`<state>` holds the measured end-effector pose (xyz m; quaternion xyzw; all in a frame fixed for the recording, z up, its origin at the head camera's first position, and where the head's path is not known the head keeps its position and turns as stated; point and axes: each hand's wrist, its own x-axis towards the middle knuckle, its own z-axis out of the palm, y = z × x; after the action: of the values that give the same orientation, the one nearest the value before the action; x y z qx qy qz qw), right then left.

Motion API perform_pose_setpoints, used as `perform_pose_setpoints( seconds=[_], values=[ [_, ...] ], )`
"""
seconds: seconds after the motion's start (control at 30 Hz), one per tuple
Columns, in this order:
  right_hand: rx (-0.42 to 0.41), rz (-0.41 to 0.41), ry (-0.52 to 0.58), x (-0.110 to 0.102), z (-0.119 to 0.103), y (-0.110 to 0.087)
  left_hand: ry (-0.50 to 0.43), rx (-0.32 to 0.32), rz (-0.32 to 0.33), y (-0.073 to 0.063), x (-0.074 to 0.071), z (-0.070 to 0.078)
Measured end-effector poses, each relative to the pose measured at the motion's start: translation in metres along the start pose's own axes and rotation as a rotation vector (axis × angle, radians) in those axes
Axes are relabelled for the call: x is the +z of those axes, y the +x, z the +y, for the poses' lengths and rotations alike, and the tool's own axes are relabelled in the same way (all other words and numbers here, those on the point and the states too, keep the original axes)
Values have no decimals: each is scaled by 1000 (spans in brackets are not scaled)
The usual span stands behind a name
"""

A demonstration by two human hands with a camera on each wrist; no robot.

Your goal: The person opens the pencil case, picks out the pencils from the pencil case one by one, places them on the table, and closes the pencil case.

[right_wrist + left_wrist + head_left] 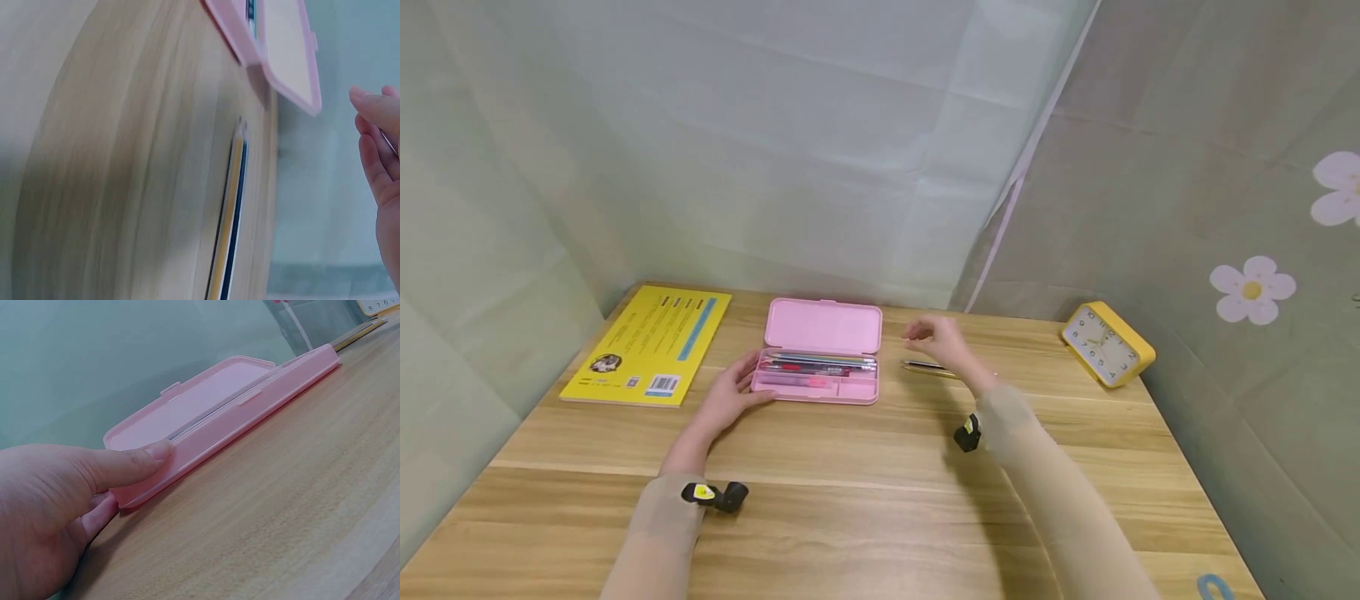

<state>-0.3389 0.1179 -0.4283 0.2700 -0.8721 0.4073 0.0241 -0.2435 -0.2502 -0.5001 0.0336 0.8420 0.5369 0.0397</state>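
A pink pencil case [857,392] lies with its lid [823,327] folded back. Inside are several pencils [790,358] and a pen with a pink-red part [805,381]. My left hand [730,396] holds the case's left end; in the left wrist view the thumb [134,464] presses the front wall and the fingers go behind the end. To the right of the case, two pencils [232,206], yellow and dark blue, lie side by side. Above them my right hand [940,342] is raised, fingers loosely bent, with nothing visible between them in the right wrist view.
A yellow book [647,346] lies at the table's left. At the right edge stands a yellow alarm clock [1105,343]. Part of a blue loop [1213,586] shows at the lower right. Grey-green curtains [850,167] hang behind the wooden table [850,500].
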Motion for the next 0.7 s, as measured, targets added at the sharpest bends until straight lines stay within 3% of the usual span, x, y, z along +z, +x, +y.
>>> perform_pose_setpoints(
  seconds=[0.33,0.7],
  values=[
    [-32,-64,81,43,-16,17,-7,6,5,0,1,-1],
    [-13,-96,15,73,-20,18,-31,11,4,1,0,-1]
  ],
)
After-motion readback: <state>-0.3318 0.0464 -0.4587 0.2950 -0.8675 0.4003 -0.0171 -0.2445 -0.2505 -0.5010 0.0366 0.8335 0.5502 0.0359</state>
